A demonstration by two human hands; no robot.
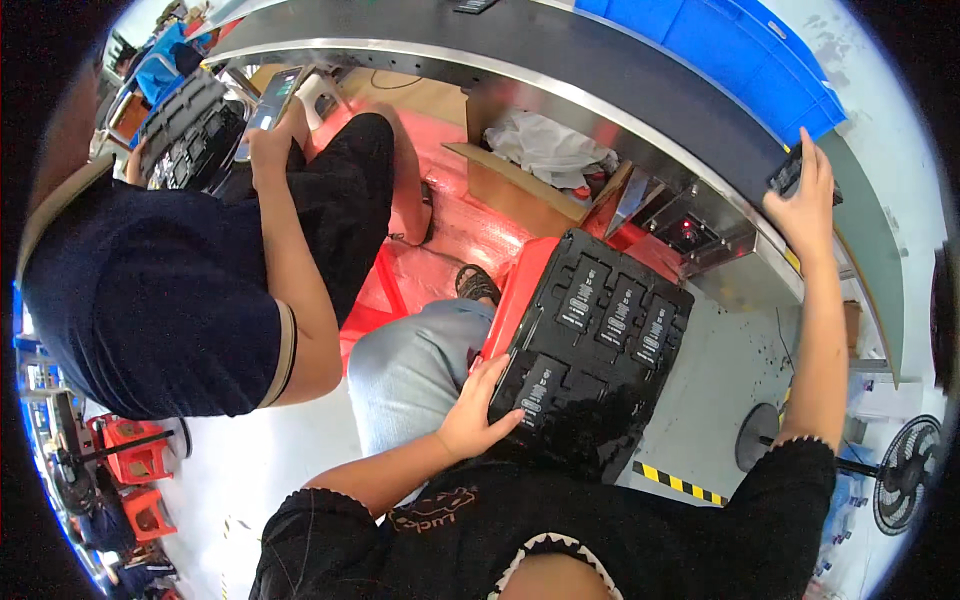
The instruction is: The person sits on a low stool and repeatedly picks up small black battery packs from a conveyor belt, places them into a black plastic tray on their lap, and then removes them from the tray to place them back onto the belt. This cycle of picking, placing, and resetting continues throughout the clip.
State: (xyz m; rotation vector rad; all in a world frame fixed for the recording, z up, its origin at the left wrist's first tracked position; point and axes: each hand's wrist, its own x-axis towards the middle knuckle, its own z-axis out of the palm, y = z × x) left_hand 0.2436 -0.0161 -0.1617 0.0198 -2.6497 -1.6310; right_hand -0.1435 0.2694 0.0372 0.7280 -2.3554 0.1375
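A black moulded tray rests tilted over my lap and a red support. Several flat black rectangular pieces with pale printing sit in its pockets; one pocket near the middle holds none. My left hand lies on the tray's left edge, thumb and fingers spread. Far to the right, my right arm is stretched out over the end of the dark conveyor belt. There my right hand has its thumb and fingers round a similar black flat piece, partly covered by the hand.
A blue bin stands at the belt's far side. Below is an open carton with white plastic. At left, a seated co-worker in dark clothes holds a phone beside another black tray. A fan stands right.
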